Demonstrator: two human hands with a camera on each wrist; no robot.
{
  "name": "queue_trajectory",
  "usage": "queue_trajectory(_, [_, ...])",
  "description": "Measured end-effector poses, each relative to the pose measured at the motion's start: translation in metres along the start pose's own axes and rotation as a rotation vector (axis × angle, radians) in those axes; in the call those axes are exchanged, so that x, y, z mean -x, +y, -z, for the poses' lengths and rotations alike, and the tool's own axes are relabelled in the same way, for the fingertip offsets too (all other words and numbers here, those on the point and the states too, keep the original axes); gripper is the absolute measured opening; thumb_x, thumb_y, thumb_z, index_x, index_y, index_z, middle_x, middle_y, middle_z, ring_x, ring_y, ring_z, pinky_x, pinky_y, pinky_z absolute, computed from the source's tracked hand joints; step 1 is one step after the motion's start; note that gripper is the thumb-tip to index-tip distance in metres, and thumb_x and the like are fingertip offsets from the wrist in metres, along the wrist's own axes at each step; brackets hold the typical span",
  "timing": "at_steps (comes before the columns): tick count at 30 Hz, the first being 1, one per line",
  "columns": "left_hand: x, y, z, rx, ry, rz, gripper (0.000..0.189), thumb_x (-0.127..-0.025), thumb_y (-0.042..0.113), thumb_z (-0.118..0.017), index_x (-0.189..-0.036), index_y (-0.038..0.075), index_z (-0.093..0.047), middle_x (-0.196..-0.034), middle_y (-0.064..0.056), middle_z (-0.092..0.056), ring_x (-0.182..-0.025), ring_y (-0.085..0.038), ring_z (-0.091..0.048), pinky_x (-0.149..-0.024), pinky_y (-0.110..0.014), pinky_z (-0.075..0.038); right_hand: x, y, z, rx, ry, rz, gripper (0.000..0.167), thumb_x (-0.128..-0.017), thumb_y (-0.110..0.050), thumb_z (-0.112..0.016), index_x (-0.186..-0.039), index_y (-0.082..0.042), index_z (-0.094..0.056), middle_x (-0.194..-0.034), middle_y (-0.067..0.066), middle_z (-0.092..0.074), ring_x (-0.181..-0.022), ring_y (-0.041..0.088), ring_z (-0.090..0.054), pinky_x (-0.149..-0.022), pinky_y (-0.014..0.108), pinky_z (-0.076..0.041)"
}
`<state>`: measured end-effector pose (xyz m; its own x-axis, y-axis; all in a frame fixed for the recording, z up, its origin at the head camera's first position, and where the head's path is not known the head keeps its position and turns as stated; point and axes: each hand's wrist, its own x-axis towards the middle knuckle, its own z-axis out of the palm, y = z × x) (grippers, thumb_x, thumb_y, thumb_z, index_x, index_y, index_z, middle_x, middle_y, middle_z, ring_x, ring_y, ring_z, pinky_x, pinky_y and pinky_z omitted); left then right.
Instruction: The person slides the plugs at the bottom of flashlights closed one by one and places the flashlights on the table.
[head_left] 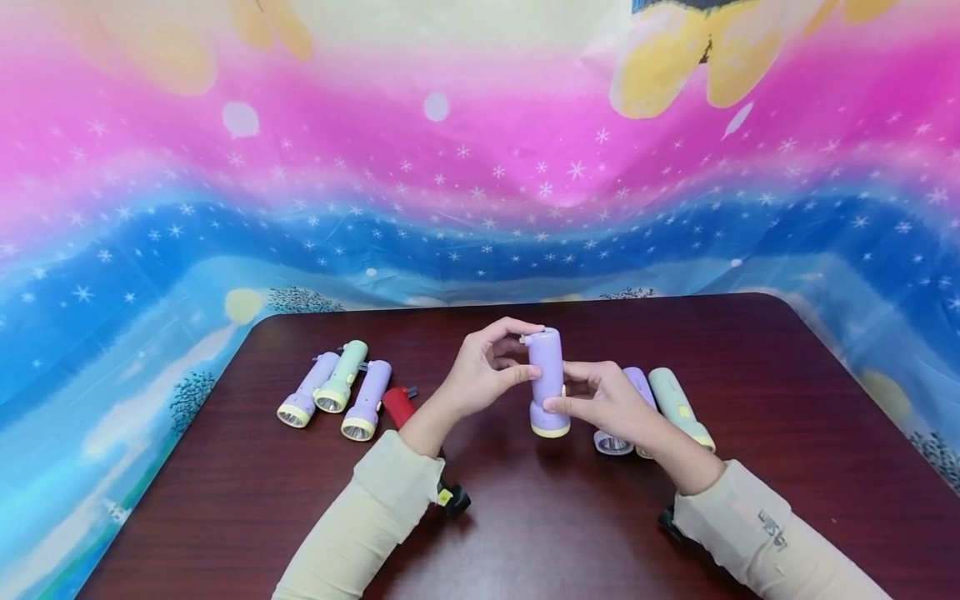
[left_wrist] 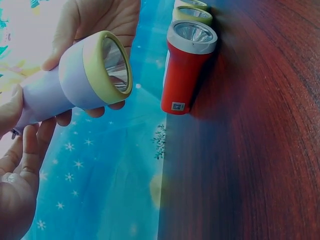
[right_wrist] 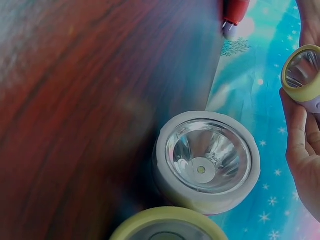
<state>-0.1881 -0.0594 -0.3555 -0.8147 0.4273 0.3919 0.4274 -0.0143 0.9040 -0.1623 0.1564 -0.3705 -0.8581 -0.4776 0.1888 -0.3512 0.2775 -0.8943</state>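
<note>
A purple flashlight [head_left: 547, 375] with a pale yellow rim is held upright above the table between both hands, lens end down. My left hand [head_left: 480, 375] pinches its upper tail end, where a small plug juts out to the left. Lower down, my right hand [head_left: 603, 396] grips the body just above the head, thumb across the near side. From the left wrist view, the same flashlight [left_wrist: 75, 82] shows its clear reflector. Part of it is cut off by the frame edge in the right wrist view [right_wrist: 306, 75].
Left on the dark wooden table [head_left: 562, 533] lie two purple flashlights [head_left: 367, 400], a green one [head_left: 345, 375] and a red one [left_wrist: 182, 75]. Behind my right hand lie a purple flashlight [head_left: 637, 383] and a green one [head_left: 675, 400], partly hidden. A patterned cloth [head_left: 450, 208] hangs behind.
</note>
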Motion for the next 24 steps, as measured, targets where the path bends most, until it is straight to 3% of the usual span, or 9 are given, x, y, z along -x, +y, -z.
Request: queue_trajectory(24, [-0.0004, -0.0037, -0.0015, -0.049, -0.079, -0.015, 0.047, -0.086, -0.004, -0.072, -0.131, 0.001, -0.059, -0.126, -0.018, -0.059, -0.112, -0.032, -0.066, -0.089, -0.034, -0.059, 0.0021, 0.0062, 0.0024, 0.055, 0.003, -0.061, 0.050, -0.087, -0.021, -0.077, -0.133, -0.006, -0.063, -0.118, 0.013, -0.072, -0.089, 0.014, -0.070, -0.078, 0.027, -0.057])
